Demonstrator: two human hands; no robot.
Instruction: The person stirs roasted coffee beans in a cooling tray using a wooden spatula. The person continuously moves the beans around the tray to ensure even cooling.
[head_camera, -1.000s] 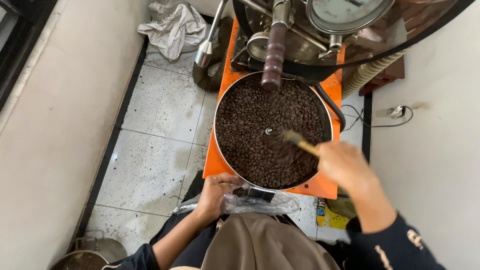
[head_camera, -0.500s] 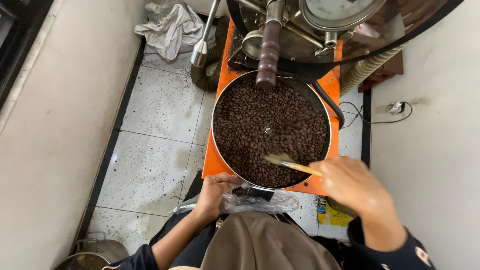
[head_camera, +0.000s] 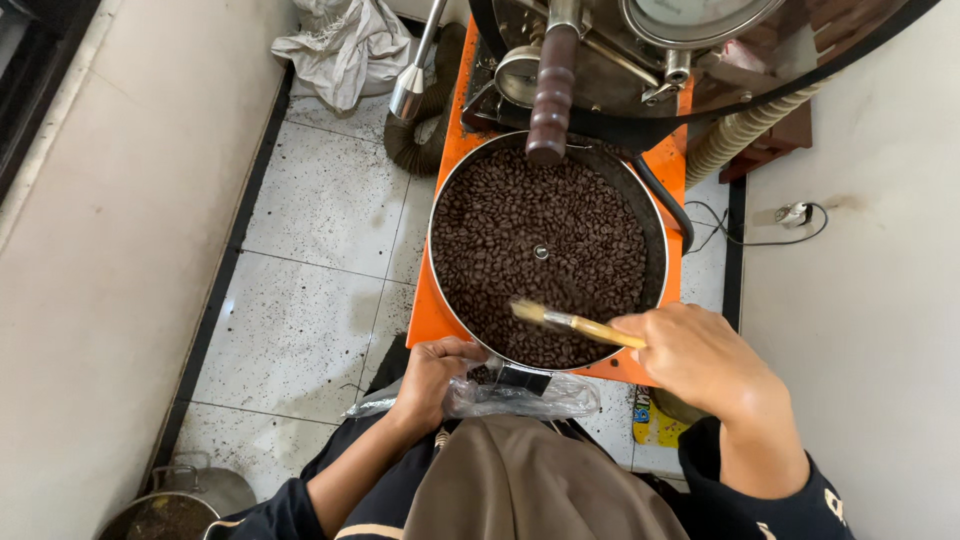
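Observation:
A round metal cooling tray (head_camera: 436, 262) full of dark roasted coffee beans (head_camera: 540, 215) sits on an orange roasting machine (head_camera: 428, 312). My right hand (head_camera: 700, 358) grips a small wooden-handled brush (head_camera: 565, 320), its bristles over the beans near the tray's front edge. Below the tray's front my left hand (head_camera: 432, 378) holds a clear plastic bag (head_camera: 520, 398) under a small black outlet. A brown bag or apron (head_camera: 540, 480) lies in front of my body.
A wooden-handled lever (head_camera: 550, 85) and a gauge (head_camera: 690, 15) are on the roaster's drum above the tray. A crumpled white sack (head_camera: 340, 45) and a ribbed hose (head_camera: 425, 145) lie on the tiled floor. A metal pot (head_camera: 170, 505) stands at bottom left. A wall socket (head_camera: 790, 213) is at right.
My right hand has drawn the brush from the tray's centre towards the front edge and leftwards. The left hand stays on the plastic bag.

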